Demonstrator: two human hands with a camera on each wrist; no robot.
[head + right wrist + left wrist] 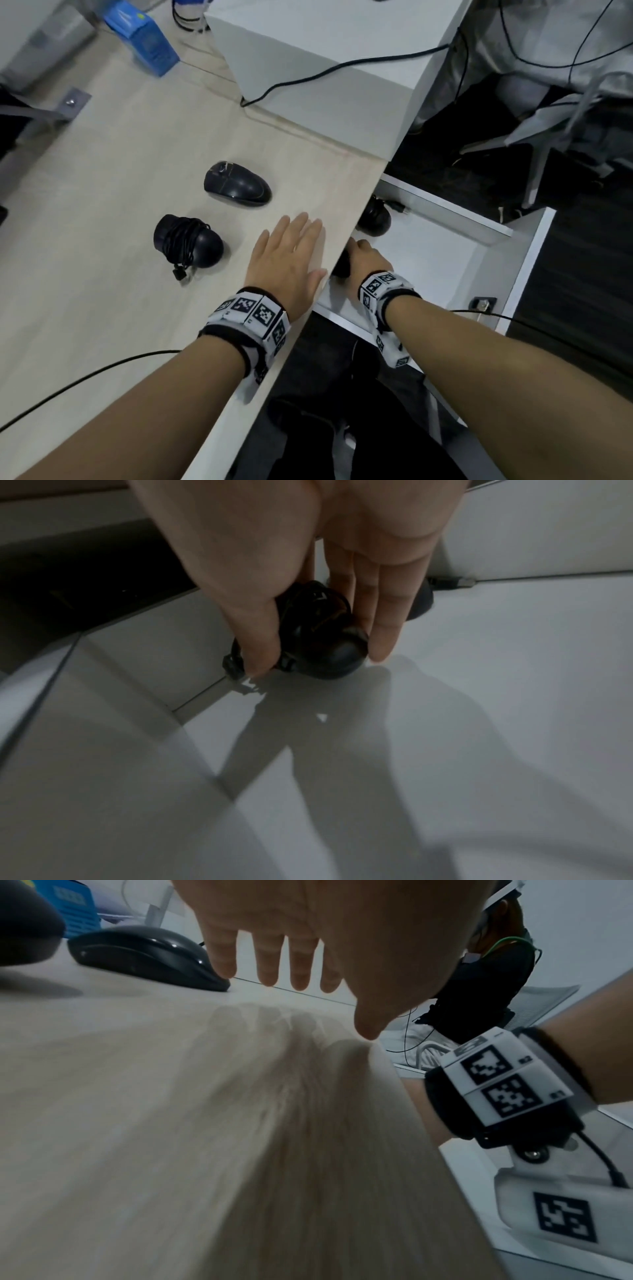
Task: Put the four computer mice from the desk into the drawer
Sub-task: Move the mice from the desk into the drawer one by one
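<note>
- Held mouse [322, 639]: black, cord wound round it, pinched between thumb and fingers of right hand [368, 260], low inside the drawer [445, 260] by its near left wall.
- Drawer mouse [374, 221]: black, lay at the drawer's far left corner, partly under the desk [102, 274] edge.
- Wrapped mouse [187, 241]: on the desk, mid-surface, cord coiled round it.
- Bare mouse [237, 183]: beyond the wrapped one, apart from it.
- Left hand [287, 260]: flat, fingers straight, holding nothing, at the desk's right edge.
</note>
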